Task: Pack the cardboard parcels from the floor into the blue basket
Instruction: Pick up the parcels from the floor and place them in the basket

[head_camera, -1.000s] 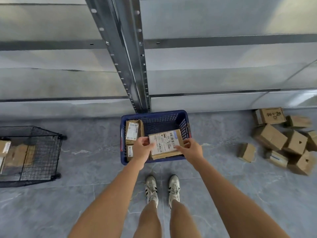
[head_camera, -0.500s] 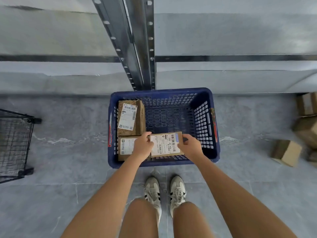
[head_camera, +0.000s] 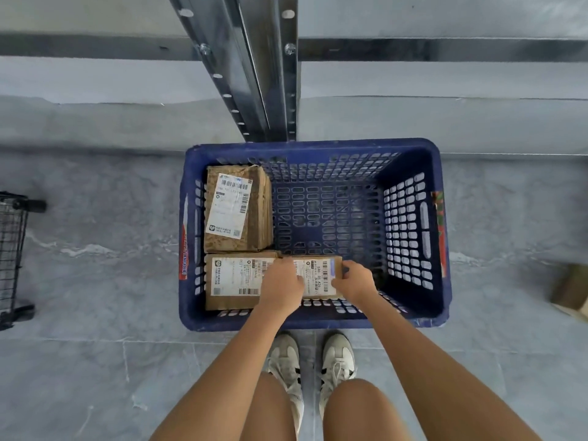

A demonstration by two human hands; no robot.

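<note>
The blue basket (head_camera: 413, 237) stands on the grey floor in front of my feet. Two cardboard parcels lie along its left side: one with a white label at the back left (head_camera: 237, 211), one at the front left (head_camera: 234, 283). A third, small parcel with a barcode label (head_camera: 318, 276) sits low in the basket against the front wall, beside the front-left one. My left hand (head_camera: 281, 289) grips its left end and my right hand (head_camera: 354, 283) grips its right end. Whether it rests on the basket floor is hidden.
A metal shelving upright (head_camera: 254, 74) rises just behind the basket. A black wire cart (head_camera: 12, 249) stands at the left edge. One cardboard parcel (head_camera: 571, 289) lies on the floor at the right edge. My shoes (head_camera: 313, 364) are close to the basket's front wall.
I have bent closer over the basket. Both hands have lowered the small labelled parcel from above the front rim down inside, next to the front-left parcel.
</note>
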